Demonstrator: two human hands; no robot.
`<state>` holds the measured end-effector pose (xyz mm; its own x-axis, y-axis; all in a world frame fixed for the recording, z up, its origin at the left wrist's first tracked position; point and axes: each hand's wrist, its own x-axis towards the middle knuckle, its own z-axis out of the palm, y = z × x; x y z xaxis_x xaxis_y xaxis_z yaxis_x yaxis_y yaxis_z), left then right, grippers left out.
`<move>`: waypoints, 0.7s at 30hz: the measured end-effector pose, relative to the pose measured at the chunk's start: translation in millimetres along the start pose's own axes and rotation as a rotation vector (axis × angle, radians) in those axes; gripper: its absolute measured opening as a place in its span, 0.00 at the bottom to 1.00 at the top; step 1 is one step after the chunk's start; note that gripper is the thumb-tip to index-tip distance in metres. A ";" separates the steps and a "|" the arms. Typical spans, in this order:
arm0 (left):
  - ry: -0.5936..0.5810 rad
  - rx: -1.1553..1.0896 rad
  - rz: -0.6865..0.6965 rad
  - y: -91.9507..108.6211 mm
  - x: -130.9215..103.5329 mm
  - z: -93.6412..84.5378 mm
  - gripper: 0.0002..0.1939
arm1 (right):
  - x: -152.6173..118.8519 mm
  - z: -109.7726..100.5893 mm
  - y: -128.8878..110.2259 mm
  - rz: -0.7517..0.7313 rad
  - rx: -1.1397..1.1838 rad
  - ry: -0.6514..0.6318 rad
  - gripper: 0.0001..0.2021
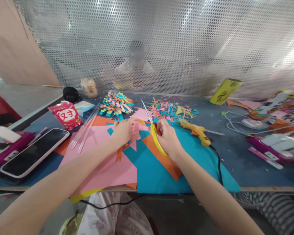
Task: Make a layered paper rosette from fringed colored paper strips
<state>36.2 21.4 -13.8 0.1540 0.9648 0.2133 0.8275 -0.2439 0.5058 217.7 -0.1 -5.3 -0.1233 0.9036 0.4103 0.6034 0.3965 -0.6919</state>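
The scissors with yellow handle (156, 139) are near the middle of the table (236, 156), and their blades point to eleven o'clock. The right hand (166, 134) holds them, its fingers closed around the handle. At nine o'clock from them, the left hand (123, 132) pinches a small pink paper piece (135, 128). Farther out, cut paper strips (168, 109) lie at one o'clock, a fringed paper bundle (115, 103) at ten, and a glue gun (198, 131) at three.

the scissors (156, 141) have yellow colour on the handle (the glue gun (198, 131) is yellow too), the paper piece (135, 128) is pink, one sheet (159, 179) is blue, the packet (66, 114) is red-white.
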 end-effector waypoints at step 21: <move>-0.245 -0.989 -0.012 9.5 -32.6 -16.6 0.42 | 1.0 12.5 -14.8 0.212 0.823 -0.120 0.26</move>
<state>30.1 -14.0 -2.2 0.3467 0.9343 0.0824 0.0300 -0.0988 0.9947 198.8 -3.0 -2.1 -0.1831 0.9646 0.1900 -0.1345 0.1668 -0.9768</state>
